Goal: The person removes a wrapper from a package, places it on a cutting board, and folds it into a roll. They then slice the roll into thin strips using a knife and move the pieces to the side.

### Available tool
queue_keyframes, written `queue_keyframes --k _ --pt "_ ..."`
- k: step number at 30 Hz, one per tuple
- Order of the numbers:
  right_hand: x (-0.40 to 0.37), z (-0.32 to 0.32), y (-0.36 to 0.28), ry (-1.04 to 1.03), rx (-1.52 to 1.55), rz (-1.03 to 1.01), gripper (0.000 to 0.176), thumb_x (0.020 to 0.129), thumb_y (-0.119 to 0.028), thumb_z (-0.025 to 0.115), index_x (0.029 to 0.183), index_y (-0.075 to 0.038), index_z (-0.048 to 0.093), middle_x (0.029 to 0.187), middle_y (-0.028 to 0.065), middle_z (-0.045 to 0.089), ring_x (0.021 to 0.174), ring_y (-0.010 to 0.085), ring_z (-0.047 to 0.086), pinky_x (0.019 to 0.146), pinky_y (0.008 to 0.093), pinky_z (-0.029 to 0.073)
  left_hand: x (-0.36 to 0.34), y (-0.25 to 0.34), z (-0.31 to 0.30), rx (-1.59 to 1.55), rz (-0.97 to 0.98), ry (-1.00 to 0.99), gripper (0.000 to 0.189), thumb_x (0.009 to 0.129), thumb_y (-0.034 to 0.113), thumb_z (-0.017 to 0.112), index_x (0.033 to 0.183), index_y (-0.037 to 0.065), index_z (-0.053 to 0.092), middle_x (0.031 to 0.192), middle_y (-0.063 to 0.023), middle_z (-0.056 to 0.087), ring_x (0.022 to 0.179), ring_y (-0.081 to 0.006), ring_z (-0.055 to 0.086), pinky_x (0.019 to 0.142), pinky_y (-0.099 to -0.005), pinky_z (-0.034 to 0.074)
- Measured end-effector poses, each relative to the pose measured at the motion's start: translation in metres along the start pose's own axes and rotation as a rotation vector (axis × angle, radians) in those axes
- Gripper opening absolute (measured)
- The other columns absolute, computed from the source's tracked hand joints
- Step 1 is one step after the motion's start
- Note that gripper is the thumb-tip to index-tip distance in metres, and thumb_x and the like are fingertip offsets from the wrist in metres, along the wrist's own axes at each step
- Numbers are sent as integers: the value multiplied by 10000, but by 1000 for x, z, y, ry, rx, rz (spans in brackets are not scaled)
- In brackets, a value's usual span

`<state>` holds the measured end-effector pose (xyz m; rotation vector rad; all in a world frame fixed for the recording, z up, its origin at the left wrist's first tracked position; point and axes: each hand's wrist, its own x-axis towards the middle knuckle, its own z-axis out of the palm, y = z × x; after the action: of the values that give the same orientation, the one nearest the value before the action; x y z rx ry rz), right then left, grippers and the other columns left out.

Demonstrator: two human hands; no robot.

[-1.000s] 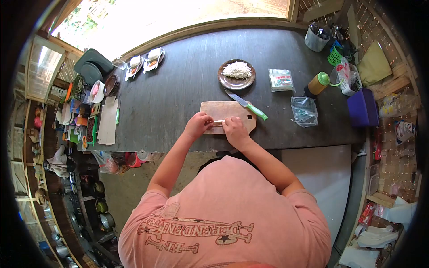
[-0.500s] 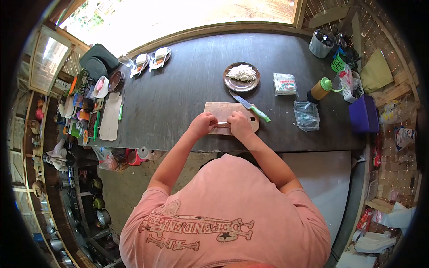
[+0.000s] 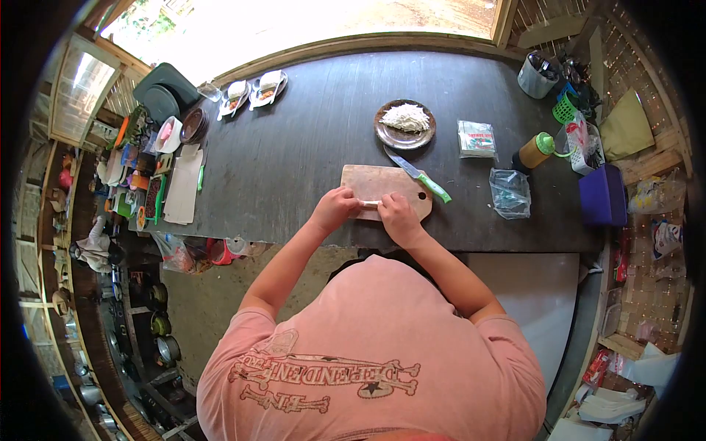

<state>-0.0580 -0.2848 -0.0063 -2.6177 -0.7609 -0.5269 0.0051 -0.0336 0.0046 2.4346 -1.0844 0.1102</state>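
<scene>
My left hand (image 3: 337, 208) and my right hand (image 3: 398, 218) meet over a wooden cutting board (image 3: 360, 175) at the table's near side. Between their pinched fingers lies a slim white stick-like piece (image 3: 369, 203), one end in each hand. Its exact kind is too small to make out. A knife with a green handle (image 3: 434, 188) rests across the board's right edge, blade pointing away from me. Beyond the board, a dark brown plate (image 3: 384, 134) carries a heap of thin white shreds (image 3: 405, 117).
Right of the board are a plastic bag (image 3: 509, 194), a printed packet (image 3: 476, 139), a green-capped bottle (image 3: 533, 151) and a purple container (image 3: 603, 195). Two small plates of food (image 3: 268, 89) stand at the far left. Bowls, a tray (image 3: 184, 184) and containers line the left end.
Both hands keep hold of the white piece over the board, with only slight finger movement. The whole view has shifted a little; the plate, knife and board stay put on the table.
</scene>
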Motion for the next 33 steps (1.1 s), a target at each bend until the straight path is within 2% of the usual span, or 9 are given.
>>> queue_keyframes --k 5,7,9,12,15,23,27,31,33 --pt "-12 9 -9 99 -62 -3 139 918 -139 629 907 -69 748 1030 83 656 1073 281 634 900 414 555 3 19 -14 49 17 11 112 860 152 857 969 150 830 892 -53 712 873 -289 714 803 -423 600" --pt "-8 3 -7 112 -73 -8 157 926 -141 624 935 -59 758 1040 87 659 1074 285 629 894 420 554 6 14 -14 6 -71 -43 109 880 196 848 949 119 813 910 -67 714 886 -301 718 821 -445 603" --pt "5 -1 3 -103 100 165 161 929 -133 637 944 -53 777 1051 116 675 1078 313 642 913 444 567 9 8 -8 -59 -126 -36 115 874 189 854 952 115 813 930 -71 727 897 -305 724 829 -444 604" --pt "24 6 18 -240 194 319 138 920 -111 656 917 -52 781 1042 143 688 1087 345 657 942 469 580 15 8 -8 -128 -196 -39 118 861 169 865 955 117 814 957 -76 744 920 -313 732 848 -439 607" --pt "25 8 16 -142 254 340 144 929 -130 709 848 -32 776 967 155 688 1038 374 673 889 493 591 16 11 -9 -158 -203 -58 107 853 144 866 944 126 812 965 -77 746 935 -318 733 860 -435 609" --pt "11 4 8 -35 223 152 112 893 -71 647 834 -40 737 988 127 679 1051 337 667 927 452 589 7 19 -6 -192 -262 -59 83 828 105 862 883 106 801 964 -79 740 930 -322 728 840 -427 612" --pt "3 2 8 -14 161 0 110 876 -91 639 819 -59 727 966 109 668 1038 309 668 907 418 591 0 9 -1 -231 -192 -42 81 829 110 864 897 113 821 933 -77 736 924 -315 729 834 -424 607" --pt "-2 4 9 7 157 -12 106 864 -107 644 809 -65 725 963 102 665 1024 298 668 895 412 591 -3 17 -6 -191 -119 1 90 823 146 880 904 134 844 882 -72 722 906 -299 725 810 -427 600" --pt "-5 7 10 113 199 -8 110 863 -112 657 786 -71 725 937 92 662 990 298 669 881 405 591 -3 16 -3 -174 -120 10 83 818 162 882 888 143 841 861 -63 711 884 -292 720 798 -429 596"
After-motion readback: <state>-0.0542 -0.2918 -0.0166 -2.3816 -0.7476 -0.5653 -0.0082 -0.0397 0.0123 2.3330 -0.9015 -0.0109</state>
